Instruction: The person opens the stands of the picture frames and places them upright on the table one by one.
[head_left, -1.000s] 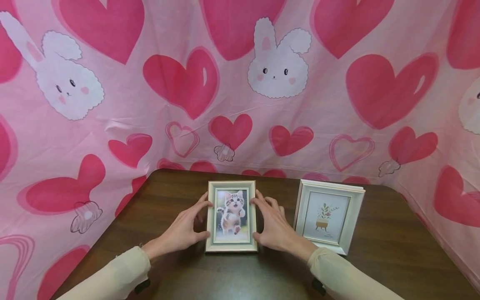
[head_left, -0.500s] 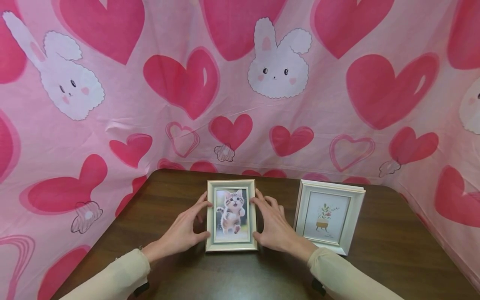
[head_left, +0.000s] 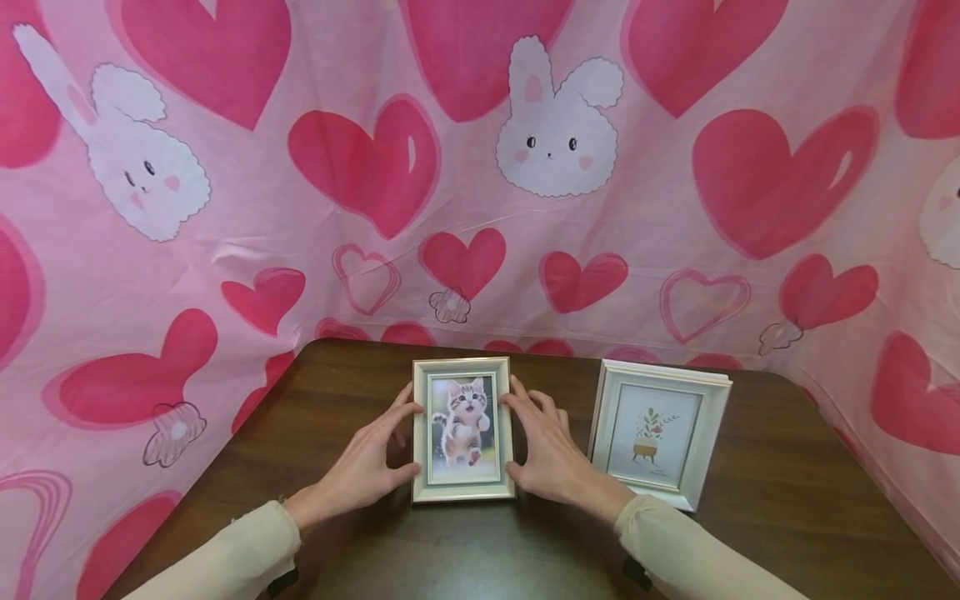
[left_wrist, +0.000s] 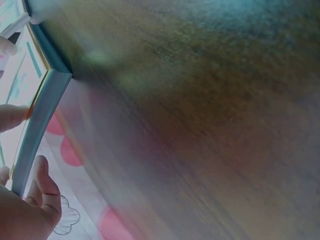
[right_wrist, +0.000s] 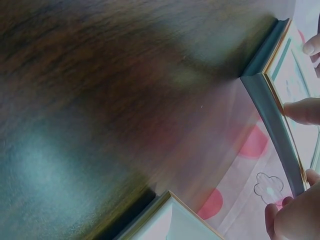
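A cream picture frame (head_left: 462, 429) with a photo of a striped kitten stands near the middle of the table, leaning slightly back. My left hand (head_left: 360, 462) holds its left edge, thumb low on the front border, a fingertip higher up and other fingers behind. On the opposite edge, my right hand (head_left: 551, 454) grips in the same way. The right wrist view shows the thumb (right_wrist: 302, 111) on the front border of the frame and curled fingers at its far end. The frame's back is hidden.
A second white picture frame (head_left: 656, 437) with a potted plant print stands upright to the right, close to my right forearm. Another white edge shows behind it. The brown wooden table (head_left: 802, 500) is bordered by a pink heart and rabbit cloth (head_left: 465, 183).
The top of the kitten picture frame has shifted very slightly left and up. Both hands keep their hold on its sides, and the plant frame stays put.
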